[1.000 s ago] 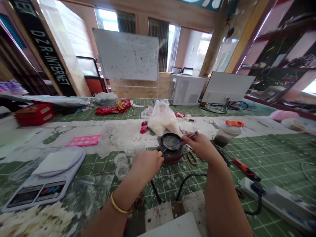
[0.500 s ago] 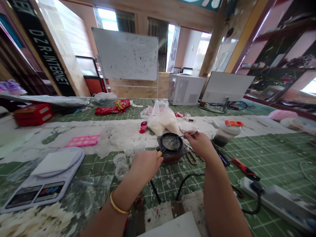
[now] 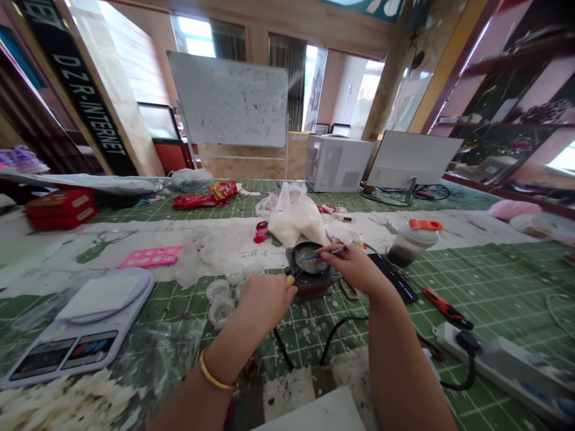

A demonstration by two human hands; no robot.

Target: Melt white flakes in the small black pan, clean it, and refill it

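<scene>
My left hand point(image 3: 268, 297) is closed round the pale handle of a small black frying pan point(image 3: 297, 270). The pan sits on a dark hot plate point(image 3: 309, 287) and holds a cloudy, whitish content. My right hand point(image 3: 353, 265) pinches a thin blue stick point(image 3: 309, 258), perhaps a brush or stirrer, whose tip reaches into the pan. Just behind the pan stands a clear plastic bag point(image 3: 296, 218) of white material. Clear small cups point(image 3: 221, 311) stand left of the pan, near my left hand. A pair of scissors point(image 3: 349, 290) lies partly hidden beside the hot plate.
A kitchen scale point(image 3: 85, 323) stands at the left, with pale flakes point(image 3: 63, 401) in front. A pink mould point(image 3: 151, 256) lies beyond it. On the right are a phone point(image 3: 398, 278), a shaker bottle point(image 3: 413, 242), a red-black tool point(image 3: 447, 306) and a power strip point(image 3: 498, 365).
My right hand has shifted left and the blue stick now reaches farther across the pan. More of the phone shows. My left hand and the pan have stayed put.
</scene>
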